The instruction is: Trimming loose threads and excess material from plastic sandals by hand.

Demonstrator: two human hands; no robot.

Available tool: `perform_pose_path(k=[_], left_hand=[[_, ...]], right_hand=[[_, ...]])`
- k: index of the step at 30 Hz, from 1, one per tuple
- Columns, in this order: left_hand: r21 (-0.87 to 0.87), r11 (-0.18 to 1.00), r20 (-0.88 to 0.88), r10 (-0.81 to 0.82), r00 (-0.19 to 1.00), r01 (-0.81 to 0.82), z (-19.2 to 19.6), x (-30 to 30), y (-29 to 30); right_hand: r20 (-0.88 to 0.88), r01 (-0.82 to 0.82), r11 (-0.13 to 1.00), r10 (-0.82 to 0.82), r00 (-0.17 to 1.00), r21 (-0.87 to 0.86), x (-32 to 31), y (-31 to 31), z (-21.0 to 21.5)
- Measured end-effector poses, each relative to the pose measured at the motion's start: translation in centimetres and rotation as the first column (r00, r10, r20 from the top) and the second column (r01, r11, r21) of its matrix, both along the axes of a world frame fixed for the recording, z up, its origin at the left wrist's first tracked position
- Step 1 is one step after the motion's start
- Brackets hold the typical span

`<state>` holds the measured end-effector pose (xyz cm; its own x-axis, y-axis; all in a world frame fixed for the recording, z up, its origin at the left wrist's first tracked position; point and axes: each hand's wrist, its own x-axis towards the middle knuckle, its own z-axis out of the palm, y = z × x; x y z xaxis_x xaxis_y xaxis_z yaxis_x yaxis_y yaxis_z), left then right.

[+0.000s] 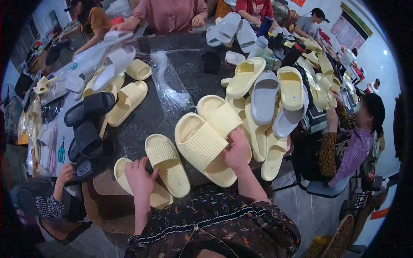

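My right hand is closed around the edge of a pale yellow slide sandal with a ribbed strap. A second pale yellow slide lies against it, overlapping in front. My left hand lies over another yellow slide near the table's front edge, fingers bent across its strap, which the hand mostly covers. Between my hands rests one more ribbed yellow slide, its toe pointing away from me. A clear plastic bag with thin white strands lies beyond.
Black slides and yellow slides lie to the left, near teal-handled snips. Yellow and grey slides are heaped on the right. Bottles stand behind them. Co-workers sit or stand around the dark table.
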<state>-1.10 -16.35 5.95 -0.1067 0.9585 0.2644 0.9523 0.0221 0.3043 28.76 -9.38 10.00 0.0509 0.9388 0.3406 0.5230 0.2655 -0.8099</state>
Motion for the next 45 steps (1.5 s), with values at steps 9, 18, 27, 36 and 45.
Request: perform_pose_path(k=[9, 18, 27, 36, 45], left_hand=[[0.038, 0.999, 0.059, -0.023, 0.998, 0.021, -0.4, 0.2, 0.7], [0.193, 0.958, 0.315, -0.264, 0.912, 0.211, -1.2, 4.2, 2.1], [0.137, 0.981, 0.207, -0.160, 0.965, 0.134, -2.5, 5.0, 5.1], [0.092, 0.965, 0.301, -0.263, 0.917, 0.247, -1.0, 3.7, 4.5], [0.331, 0.922, 0.224, -0.281, 0.933, 0.199, 2.2, -0.9, 4.6]], right_hand=[[0.185, 0.035, 0.999, -0.038, 0.982, 0.017, -0.1, 0.6, -2.1], [0.319, 0.180, 0.981, -0.148, 0.936, -0.071, 0.8, 1.5, -4.4], [0.539, 0.308, 0.943, -0.194, 0.820, -0.129, -1.1, 1.8, -3.7], [0.462, 0.064, 0.994, -0.014, 0.887, -0.092, 1.4, 0.1, -0.6], [0.197, -0.146, 0.988, 0.152, 0.969, -0.045, -0.7, -0.3, 1.7]])
